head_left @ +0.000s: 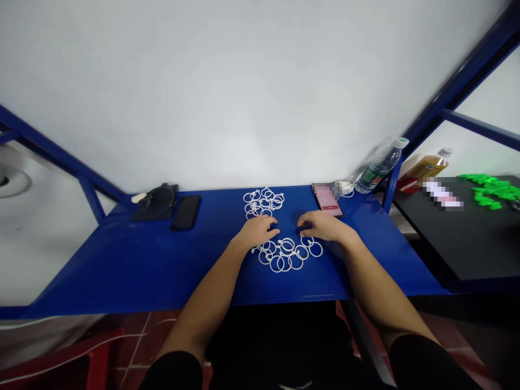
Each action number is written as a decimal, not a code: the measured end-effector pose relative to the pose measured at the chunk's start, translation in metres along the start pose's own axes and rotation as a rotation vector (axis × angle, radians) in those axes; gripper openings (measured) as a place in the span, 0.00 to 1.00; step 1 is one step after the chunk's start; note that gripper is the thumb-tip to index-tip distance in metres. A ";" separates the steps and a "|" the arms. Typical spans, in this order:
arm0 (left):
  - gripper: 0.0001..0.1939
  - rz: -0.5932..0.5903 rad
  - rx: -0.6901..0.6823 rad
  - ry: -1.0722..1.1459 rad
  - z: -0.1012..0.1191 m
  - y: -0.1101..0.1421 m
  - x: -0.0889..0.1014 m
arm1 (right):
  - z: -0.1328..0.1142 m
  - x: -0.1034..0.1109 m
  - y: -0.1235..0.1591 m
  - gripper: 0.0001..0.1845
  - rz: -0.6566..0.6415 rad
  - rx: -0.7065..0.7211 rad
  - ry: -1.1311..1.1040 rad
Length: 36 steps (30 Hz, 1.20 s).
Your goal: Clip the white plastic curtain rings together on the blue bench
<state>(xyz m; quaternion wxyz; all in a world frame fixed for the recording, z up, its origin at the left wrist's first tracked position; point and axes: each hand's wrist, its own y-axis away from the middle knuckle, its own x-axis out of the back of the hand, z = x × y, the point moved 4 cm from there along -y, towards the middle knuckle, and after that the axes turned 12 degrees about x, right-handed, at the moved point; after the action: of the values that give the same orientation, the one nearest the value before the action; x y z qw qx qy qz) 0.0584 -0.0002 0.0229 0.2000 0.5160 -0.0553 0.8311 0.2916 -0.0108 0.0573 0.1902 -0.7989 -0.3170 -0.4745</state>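
My left hand (255, 232) hovers between two groups of white plastic rings, thumb and fingers apart with nothing visible between them. The far rings (254, 207) lie in a loose cluster just beyond its fingers, and its wrist is over the left end of the nearer rings (296, 261). Each ring seems to carry a small tab or knob. On the other side, my right hand (320, 225) is bent, its thumb and fingertips apart and pointing left. Its thumb is close above a ring at the right end of the near group; whether they touch I cannot tell.
The rings lie on a blue table (134, 265) against a white wall. A black phone (186, 212) and a dark pouch-like item (158, 201) lie left. At right are a lit phone (330, 202), a white cable (345, 188), a water bottle (379, 168) and a black side table (442, 233) with green pieces (489, 189).
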 end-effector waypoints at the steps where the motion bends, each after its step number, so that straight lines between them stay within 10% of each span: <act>1: 0.18 0.004 -0.010 -0.001 0.002 0.000 -0.001 | 0.001 -0.002 0.000 0.12 -0.038 -0.018 -0.006; 6: 0.16 0.023 -0.049 -0.005 0.012 0.003 -0.006 | 0.000 -0.015 -0.007 0.03 -0.048 0.023 0.010; 17: 0.13 0.147 -0.191 0.133 0.026 0.003 -0.009 | -0.027 -0.020 -0.020 0.03 0.439 0.208 -0.294; 36: 0.14 0.336 -0.420 0.223 0.030 0.008 -0.006 | -0.031 -0.019 -0.020 0.09 0.607 0.351 -0.269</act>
<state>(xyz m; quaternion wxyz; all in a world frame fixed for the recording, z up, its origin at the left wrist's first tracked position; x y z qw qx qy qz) 0.0826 -0.0179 0.0318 0.1668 0.3522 -0.2885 0.8746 0.2516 -0.0214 0.0554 0.4126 -0.8670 -0.1645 -0.2257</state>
